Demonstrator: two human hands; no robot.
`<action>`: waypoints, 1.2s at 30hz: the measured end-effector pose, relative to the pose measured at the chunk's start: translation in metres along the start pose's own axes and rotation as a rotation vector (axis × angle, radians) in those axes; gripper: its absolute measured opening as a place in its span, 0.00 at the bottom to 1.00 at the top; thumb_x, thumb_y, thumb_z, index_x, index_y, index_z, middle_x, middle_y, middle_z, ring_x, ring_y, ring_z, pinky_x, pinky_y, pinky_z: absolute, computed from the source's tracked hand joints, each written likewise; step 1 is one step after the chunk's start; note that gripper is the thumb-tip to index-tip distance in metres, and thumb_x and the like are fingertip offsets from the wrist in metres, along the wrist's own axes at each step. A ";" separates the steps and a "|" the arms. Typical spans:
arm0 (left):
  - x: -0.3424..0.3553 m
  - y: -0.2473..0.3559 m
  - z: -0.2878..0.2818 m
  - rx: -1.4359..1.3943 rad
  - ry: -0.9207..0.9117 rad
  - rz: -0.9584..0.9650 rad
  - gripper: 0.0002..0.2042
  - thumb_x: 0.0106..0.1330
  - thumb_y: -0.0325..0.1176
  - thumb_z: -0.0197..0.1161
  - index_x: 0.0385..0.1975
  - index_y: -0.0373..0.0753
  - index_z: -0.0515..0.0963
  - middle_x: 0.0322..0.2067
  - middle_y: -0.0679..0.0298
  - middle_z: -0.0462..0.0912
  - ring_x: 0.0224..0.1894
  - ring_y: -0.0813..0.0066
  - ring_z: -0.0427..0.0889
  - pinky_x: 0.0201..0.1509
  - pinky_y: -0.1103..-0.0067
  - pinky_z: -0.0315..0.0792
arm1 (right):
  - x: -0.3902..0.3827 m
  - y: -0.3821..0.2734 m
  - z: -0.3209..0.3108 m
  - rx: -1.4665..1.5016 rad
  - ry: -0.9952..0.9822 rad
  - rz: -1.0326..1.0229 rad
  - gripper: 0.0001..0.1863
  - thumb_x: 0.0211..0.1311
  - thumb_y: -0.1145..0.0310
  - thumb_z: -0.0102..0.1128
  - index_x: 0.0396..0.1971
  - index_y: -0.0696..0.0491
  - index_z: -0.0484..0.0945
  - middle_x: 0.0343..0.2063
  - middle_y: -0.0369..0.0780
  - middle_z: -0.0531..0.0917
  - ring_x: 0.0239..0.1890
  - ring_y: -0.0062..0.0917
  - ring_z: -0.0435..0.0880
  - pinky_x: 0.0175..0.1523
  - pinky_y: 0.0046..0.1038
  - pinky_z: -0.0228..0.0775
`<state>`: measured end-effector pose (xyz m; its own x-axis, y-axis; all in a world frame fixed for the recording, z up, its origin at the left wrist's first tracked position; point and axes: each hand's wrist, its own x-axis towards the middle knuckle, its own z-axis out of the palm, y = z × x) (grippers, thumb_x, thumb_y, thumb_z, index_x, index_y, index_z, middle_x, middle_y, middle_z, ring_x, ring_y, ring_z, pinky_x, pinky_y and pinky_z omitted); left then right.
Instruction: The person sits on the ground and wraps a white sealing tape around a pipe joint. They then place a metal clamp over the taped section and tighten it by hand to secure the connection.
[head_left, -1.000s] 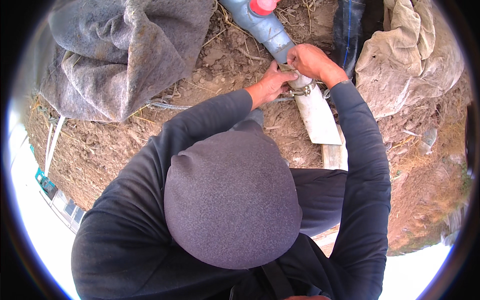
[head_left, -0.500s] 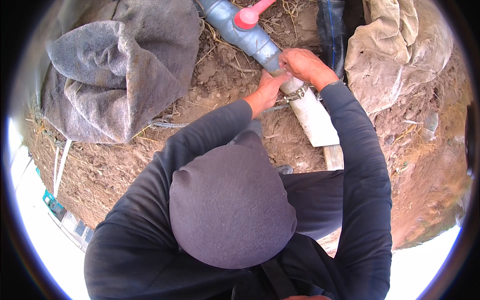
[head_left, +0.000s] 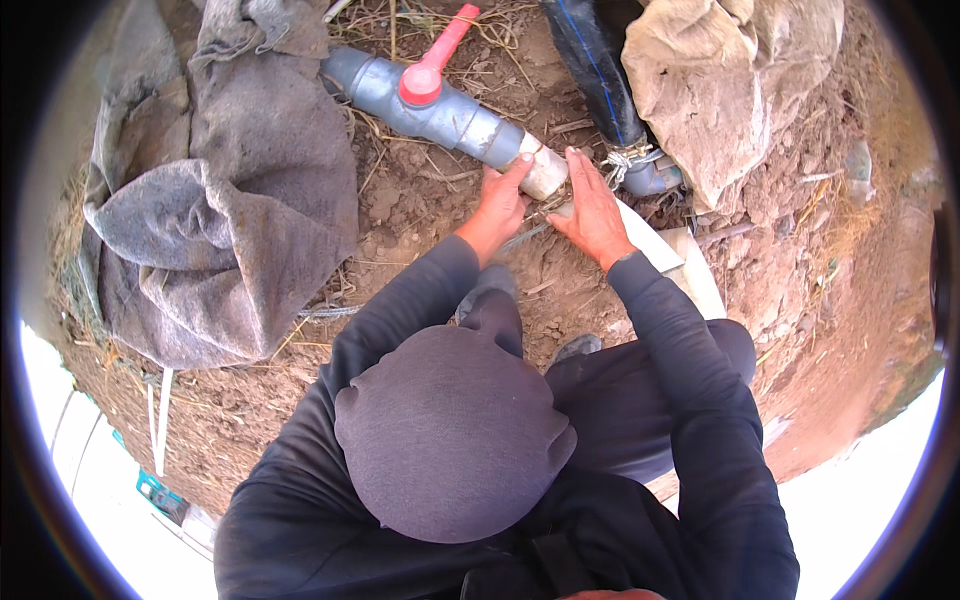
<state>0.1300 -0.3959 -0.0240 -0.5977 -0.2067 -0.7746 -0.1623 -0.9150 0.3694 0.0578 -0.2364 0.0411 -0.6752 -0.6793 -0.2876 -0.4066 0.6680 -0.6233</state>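
Note:
A grey plastic pipe fitting point(head_left: 380, 95) with a red-handled valve point(head_left: 422, 82) lies on the soil, its lower end meeting a white hose point(head_left: 543, 172). My left hand point(head_left: 500, 205) holds the fitting's end from the near side, thumb on top, other fingers partly hidden beneath. My right hand point(head_left: 598, 212) lies over the white hose, fingers straight along its far side and thumb on the near side. Between my hands sits a metal hose clamp point(head_left: 554, 203), partly covered. Beyond my right hand the hose continues flat point(head_left: 650, 240).
Grey felt-like cloth point(head_left: 240, 240) is heaped at the left. On the right are a black hose point(head_left: 590, 70), tied with wire to a grey elbow point(head_left: 652, 178), and a tan sack point(head_left: 705, 75). A light board point(head_left: 697, 275) lies near my knee.
My right hand has slid from the joint down onto the hose, its fingers straightening. My left hand has shifted to the fitting's end. The view has turned, moving the valve leftward.

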 end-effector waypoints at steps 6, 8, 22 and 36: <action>0.000 0.000 -0.005 0.076 -0.062 0.017 0.31 0.70 0.37 0.72 0.67 0.47 0.62 0.63 0.61 0.75 0.66 0.58 0.75 0.69 0.50 0.72 | -0.016 0.011 0.018 -0.131 0.025 0.176 0.64 0.41 0.63 0.86 0.79 0.52 0.53 0.68 0.51 0.71 0.69 0.47 0.70 0.74 0.44 0.61; 0.001 0.001 -0.007 0.081 -0.091 0.011 0.32 0.69 0.37 0.73 0.68 0.47 0.62 0.63 0.61 0.74 0.66 0.58 0.75 0.69 0.49 0.71 | -0.013 0.013 0.026 -0.189 0.039 0.207 0.64 0.41 0.62 0.86 0.78 0.51 0.54 0.67 0.49 0.71 0.68 0.46 0.71 0.73 0.44 0.60; 0.000 0.017 -0.007 0.080 -0.066 -0.047 0.32 0.67 0.35 0.74 0.67 0.45 0.64 0.62 0.63 0.74 0.67 0.60 0.72 0.74 0.56 0.67 | -0.001 0.021 0.030 -0.264 0.056 0.204 0.53 0.42 0.61 0.81 0.72 0.45 0.63 0.54 0.42 0.74 0.57 0.42 0.75 0.64 0.47 0.63; 0.004 0.022 -0.011 0.063 0.001 0.008 0.25 0.67 0.31 0.72 0.62 0.43 0.70 0.58 0.64 0.78 0.64 0.65 0.75 0.74 0.61 0.66 | 0.002 0.015 0.037 -0.181 0.058 0.213 0.52 0.43 0.64 0.81 0.72 0.46 0.62 0.55 0.44 0.74 0.60 0.43 0.75 0.64 0.49 0.65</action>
<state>0.1329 -0.4210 -0.0244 -0.5981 -0.2148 -0.7721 -0.2065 -0.8896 0.4074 0.0730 -0.2390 0.0047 -0.7888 -0.5031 -0.3530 -0.3520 0.8407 -0.4116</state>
